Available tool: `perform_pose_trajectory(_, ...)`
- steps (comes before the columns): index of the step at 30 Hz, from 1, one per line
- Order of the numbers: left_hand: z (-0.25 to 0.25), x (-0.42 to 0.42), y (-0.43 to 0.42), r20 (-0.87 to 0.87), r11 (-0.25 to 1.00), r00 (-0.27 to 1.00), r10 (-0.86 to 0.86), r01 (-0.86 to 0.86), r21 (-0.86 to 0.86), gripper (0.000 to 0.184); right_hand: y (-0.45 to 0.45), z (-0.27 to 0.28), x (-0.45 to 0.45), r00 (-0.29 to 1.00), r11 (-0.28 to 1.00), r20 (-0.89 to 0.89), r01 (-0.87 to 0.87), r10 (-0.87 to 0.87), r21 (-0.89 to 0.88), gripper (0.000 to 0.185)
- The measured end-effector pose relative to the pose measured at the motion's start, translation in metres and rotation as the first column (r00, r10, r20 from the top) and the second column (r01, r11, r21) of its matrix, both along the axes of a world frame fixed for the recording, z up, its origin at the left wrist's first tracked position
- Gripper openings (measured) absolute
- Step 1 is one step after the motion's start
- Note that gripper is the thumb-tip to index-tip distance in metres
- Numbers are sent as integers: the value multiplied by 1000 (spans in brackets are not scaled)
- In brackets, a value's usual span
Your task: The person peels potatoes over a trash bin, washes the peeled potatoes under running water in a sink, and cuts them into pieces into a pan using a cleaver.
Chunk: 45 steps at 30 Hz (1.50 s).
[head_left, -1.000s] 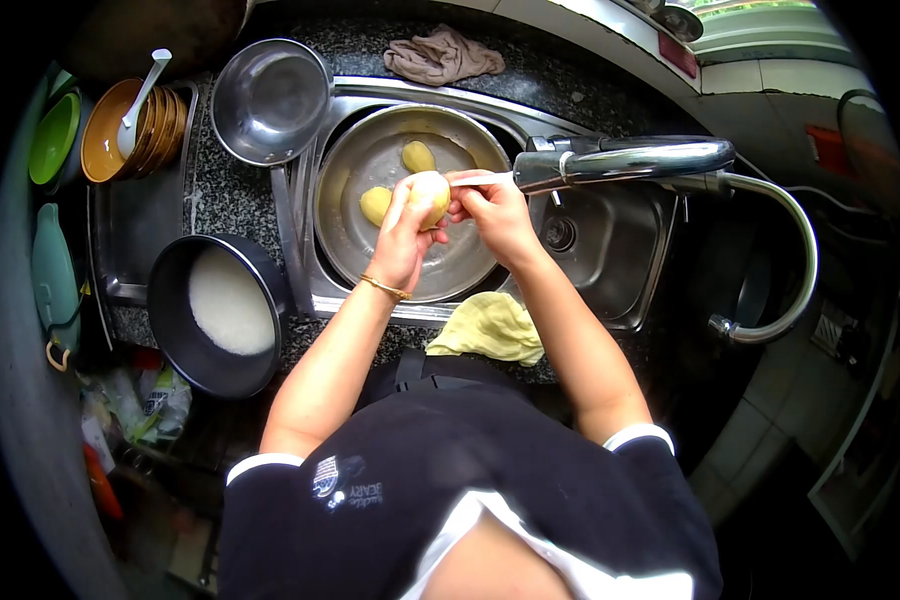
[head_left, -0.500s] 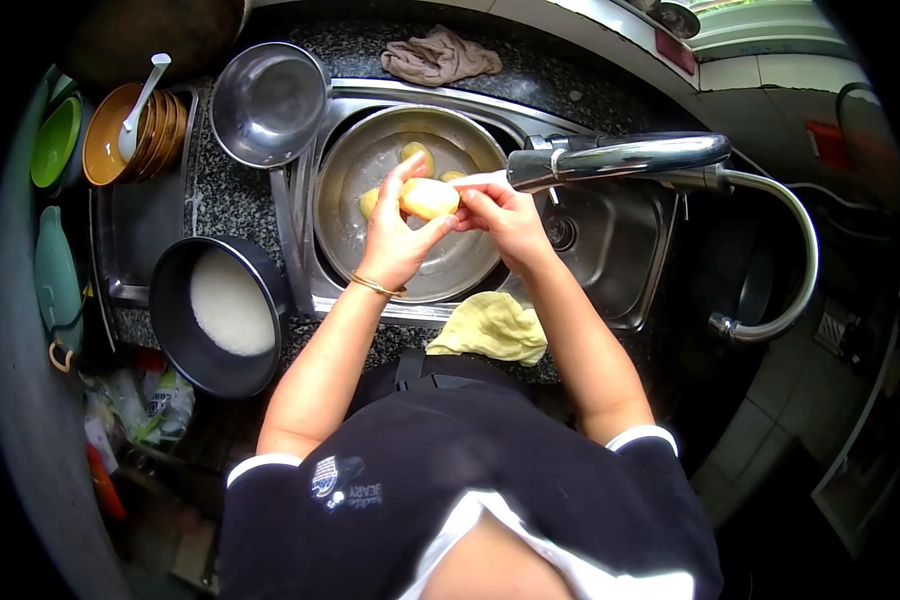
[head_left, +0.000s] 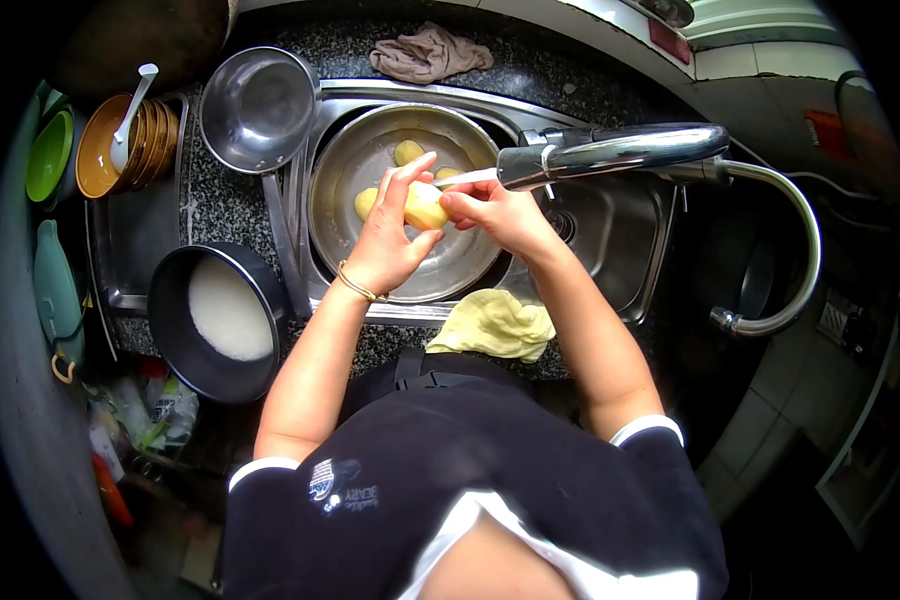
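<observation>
- Our left hand [head_left: 378,250] holds the potato [head_left: 426,210] above the basin [head_left: 336,215], probably to catch drips.
- Our right hand [head_left: 505,218] touches its end; we cannot tell if it grips.

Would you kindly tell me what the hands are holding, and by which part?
A potato: the left hand holds it around its left end, thumb on the near side; fingertips of the right hand meet its right end.

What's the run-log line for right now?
left hand: holding smooth yellow oval potato | right hand: fingertips at its edge | round silver metal basin: beneath, other yellow potatoes inside | shiny chrome faucet: overhanging sink
</observation>
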State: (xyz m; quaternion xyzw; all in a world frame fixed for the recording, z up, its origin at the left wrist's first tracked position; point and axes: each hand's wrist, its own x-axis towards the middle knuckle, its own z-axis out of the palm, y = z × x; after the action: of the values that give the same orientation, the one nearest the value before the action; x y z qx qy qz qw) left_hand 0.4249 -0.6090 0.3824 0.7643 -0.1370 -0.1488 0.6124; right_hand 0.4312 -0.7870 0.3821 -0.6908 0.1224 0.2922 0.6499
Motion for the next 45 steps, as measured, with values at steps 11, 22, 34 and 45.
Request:
perform_pose_trajectory(11, 19, 11, 8, 13, 959, 967, -255, 251, 129, 80, -5, 16, 4, 898, 901, 229, -295, 375, -318, 16)
perform_pose_trajectory(22, 4, 3, 4, 90, 961, 976, -200, 177, 211, 77, 11, -13, -1, 774, 885, 498, -166, 391, -436, 14)
perform_pose_trajectory(34, -66, -13, 19, -82, 960, 991, -101, 119, 253, 45, -5, -74, 19, 886, 916, 461, 141, 53, -375, 11)
perform_pose_trajectory(45, -145, -36, 7, -140, 866, 990, -30, 96, 491, 33, 25, -154, -17, 947, 804, 126, -177, 297, -567, 50)
